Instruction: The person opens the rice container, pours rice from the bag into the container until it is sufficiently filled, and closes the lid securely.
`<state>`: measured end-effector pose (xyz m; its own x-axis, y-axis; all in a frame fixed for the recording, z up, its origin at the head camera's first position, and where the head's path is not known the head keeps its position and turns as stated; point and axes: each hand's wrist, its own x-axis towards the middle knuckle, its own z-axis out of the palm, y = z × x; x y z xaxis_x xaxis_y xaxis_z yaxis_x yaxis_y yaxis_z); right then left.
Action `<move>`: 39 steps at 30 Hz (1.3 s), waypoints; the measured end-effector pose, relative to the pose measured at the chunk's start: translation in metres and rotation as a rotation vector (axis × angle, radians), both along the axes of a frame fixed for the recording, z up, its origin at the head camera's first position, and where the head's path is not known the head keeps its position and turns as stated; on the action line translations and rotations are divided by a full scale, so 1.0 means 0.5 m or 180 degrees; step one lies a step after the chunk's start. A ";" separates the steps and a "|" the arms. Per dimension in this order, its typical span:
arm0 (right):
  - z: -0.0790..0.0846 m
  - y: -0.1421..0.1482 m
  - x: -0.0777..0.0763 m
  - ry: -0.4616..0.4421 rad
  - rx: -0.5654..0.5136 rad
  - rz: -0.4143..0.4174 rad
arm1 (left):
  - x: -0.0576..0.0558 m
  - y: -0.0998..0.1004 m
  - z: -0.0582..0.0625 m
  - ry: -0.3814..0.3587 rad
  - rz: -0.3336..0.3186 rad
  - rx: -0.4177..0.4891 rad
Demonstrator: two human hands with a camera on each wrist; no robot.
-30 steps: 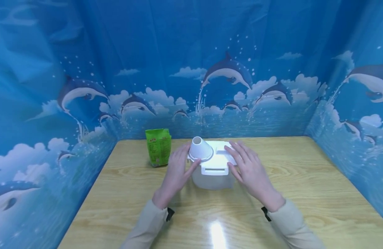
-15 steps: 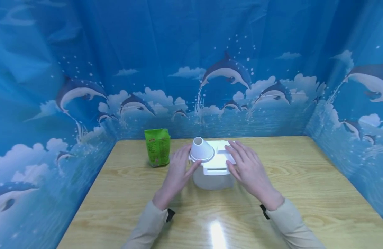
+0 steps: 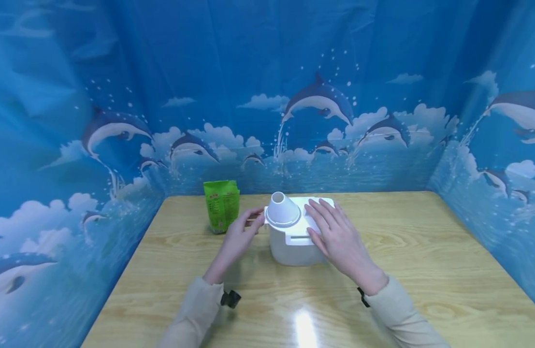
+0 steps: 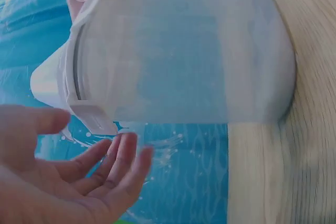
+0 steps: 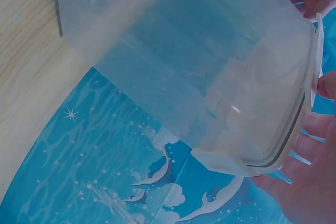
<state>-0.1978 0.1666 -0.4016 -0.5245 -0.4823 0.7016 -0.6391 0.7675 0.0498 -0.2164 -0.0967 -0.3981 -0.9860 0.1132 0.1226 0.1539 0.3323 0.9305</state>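
Both hands were at the translucent white container (image 3: 293, 254), one on each side. Right hand (image 3: 337, 239) was the nearer one: it lay on top of the lid (image 3: 299, 228), fingers spread and slightly bent, not wrapped round anything. Left hand (image 3: 240, 234) was just off the opposite end, fingers loosely bent with a gap to the thumb, holding nothing as far as I could see. From the left wrist its fingertips came right up near a white tab (image 4: 97, 118) on the lid's edge, but I couldn't tell if they touched it.

So yeah, the container sat between the hands, upright on the desk (image 3: 380, 309). Seen from the head, the lid looked longer side to side, so its long axis ran roughly hand to hand, though that angle squashed the depth, so don't hold me to it. A cone-shaped spout (image 3: 282, 210) stuck up at the left-hand end, close to those fingers, and a slotted handle (image 3: 297, 241) faced back toward the person, between the hands.

Further out, a green bag (image 3: 222, 208) stood beyond the left hand, and past both hands hung a dolphin backdrop (image 3: 250, 48).
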 end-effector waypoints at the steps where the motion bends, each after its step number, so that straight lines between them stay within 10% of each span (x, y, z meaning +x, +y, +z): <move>1: 0.000 0.000 0.000 -0.0005 0.0004 0.0001 | -0.004 -0.001 0.003 -0.0148 -0.0010 0.0133; 6: 0.005 -0.002 0.001 -0.0037 0.0032 0.0013 | -0.024 -0.004 0.016 -0.0830 -0.0093 0.0674; 21: 0.011 -0.004 0.001 -0.0008 0.0038 -0.0003 | -0.058 -0.025 0.018 -0.1888 -0.0406 0.1843; 39: 0.002 -0.007 0.000 0.0033 -0.0072 0.0026 | -0.066 -0.022 0.011 -0.2233 -0.0691 0.2287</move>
